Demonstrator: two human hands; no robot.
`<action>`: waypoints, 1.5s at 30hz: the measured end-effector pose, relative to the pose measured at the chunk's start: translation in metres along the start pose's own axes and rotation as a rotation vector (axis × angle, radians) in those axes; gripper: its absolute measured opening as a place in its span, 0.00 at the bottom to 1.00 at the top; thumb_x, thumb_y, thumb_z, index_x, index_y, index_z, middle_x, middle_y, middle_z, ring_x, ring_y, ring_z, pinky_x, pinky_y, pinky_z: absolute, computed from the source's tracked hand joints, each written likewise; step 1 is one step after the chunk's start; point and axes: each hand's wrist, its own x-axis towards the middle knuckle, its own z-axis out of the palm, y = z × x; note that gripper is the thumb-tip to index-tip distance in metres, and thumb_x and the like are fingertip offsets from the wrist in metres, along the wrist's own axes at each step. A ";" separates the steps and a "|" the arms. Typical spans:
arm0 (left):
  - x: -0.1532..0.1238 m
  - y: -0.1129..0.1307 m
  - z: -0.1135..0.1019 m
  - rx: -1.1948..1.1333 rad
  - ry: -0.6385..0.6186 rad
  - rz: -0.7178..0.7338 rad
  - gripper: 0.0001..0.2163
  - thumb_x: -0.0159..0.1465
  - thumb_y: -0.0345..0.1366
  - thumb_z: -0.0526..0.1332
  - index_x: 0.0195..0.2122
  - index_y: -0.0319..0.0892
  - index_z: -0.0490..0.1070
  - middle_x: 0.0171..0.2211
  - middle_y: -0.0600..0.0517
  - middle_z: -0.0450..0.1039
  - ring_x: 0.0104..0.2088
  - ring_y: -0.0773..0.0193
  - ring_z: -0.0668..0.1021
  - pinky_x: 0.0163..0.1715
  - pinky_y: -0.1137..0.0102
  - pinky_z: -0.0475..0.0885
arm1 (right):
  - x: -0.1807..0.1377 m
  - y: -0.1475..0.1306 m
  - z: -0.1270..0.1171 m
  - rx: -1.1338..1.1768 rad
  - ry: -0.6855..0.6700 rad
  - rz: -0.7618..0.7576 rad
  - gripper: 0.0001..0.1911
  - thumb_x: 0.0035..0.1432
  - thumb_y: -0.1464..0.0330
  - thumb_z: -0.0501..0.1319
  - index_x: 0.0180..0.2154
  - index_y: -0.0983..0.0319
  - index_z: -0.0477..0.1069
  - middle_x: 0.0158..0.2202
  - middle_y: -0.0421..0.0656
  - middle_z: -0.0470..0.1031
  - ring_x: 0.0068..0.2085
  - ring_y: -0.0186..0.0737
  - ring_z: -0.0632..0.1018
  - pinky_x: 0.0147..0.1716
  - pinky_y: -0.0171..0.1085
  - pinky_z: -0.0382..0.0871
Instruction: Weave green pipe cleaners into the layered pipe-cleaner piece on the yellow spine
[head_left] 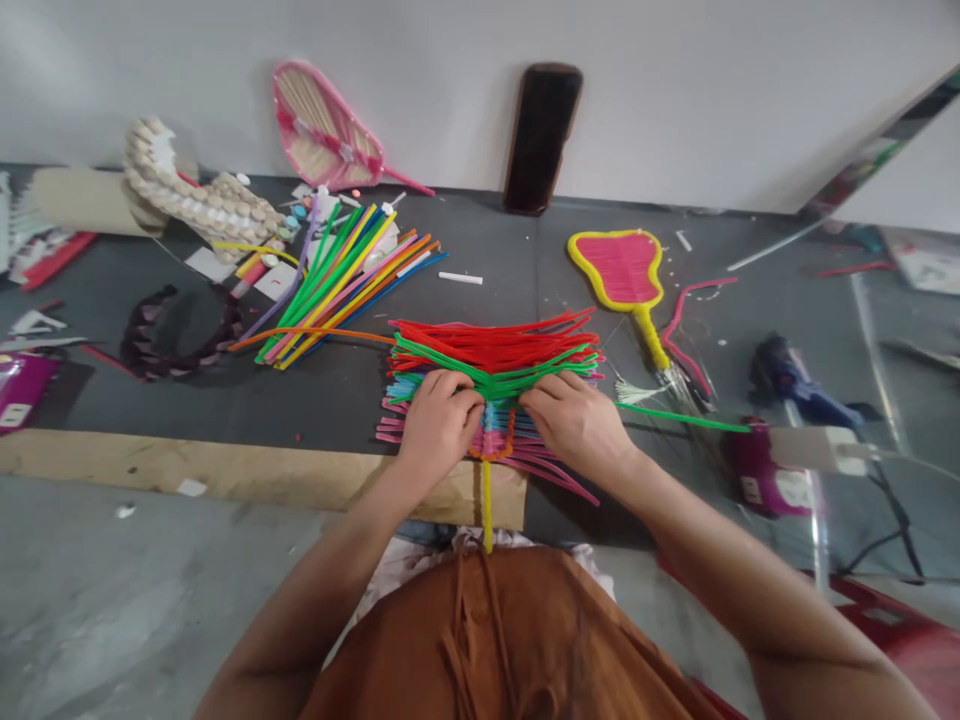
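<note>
In front of me lies a layered piece made of pipe cleaners, with red pipe cleaners (491, 342) at the far side, green pipe cleaners (491, 382) nearer, then blue and pink ones. A yellow stem (487, 500) points from it toward me. My left hand (442, 420) has its fingers curled and closed on the green pipe cleaners left of the middle. On the right of the middle, my right hand (577, 420) pinches the same green layer. Both fingertips are partly hidden. An orange strand (512, 432) curves below the fingers.
A bundle of loose pipe cleaners (330, 290) lies to the left, near a dark braided ring (139, 335). A pink fan (326, 130) and a phone (541, 140) lean on the wall. Right of the piece are a yellow-edged pink fan (621, 268) and a white adapter (814, 450).
</note>
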 end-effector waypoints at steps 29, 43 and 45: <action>0.006 0.003 -0.005 0.137 -0.130 0.017 0.09 0.65 0.28 0.55 0.32 0.38 0.74 0.39 0.46 0.70 0.44 0.56 0.69 0.45 0.63 0.70 | 0.020 -0.017 -0.012 -0.088 -0.252 0.017 0.12 0.64 0.74 0.52 0.40 0.59 0.74 0.39 0.47 0.75 0.43 0.45 0.72 0.34 0.38 0.59; 0.003 0.004 -0.003 0.085 -0.084 -0.009 0.10 0.66 0.28 0.54 0.33 0.39 0.75 0.41 0.47 0.71 0.45 0.57 0.70 0.46 0.63 0.70 | 0.019 -0.023 -0.006 -0.035 -0.295 0.071 0.12 0.65 0.75 0.50 0.42 0.63 0.71 0.40 0.49 0.74 0.44 0.46 0.72 0.40 0.38 0.60; 0.003 0.005 -0.004 0.098 -0.089 -0.005 0.10 0.66 0.28 0.54 0.33 0.39 0.75 0.41 0.46 0.70 0.45 0.56 0.69 0.46 0.62 0.70 | 0.018 -0.021 -0.006 -0.020 -0.277 0.053 0.12 0.65 0.74 0.50 0.42 0.62 0.72 0.40 0.48 0.74 0.43 0.46 0.71 0.38 0.38 0.59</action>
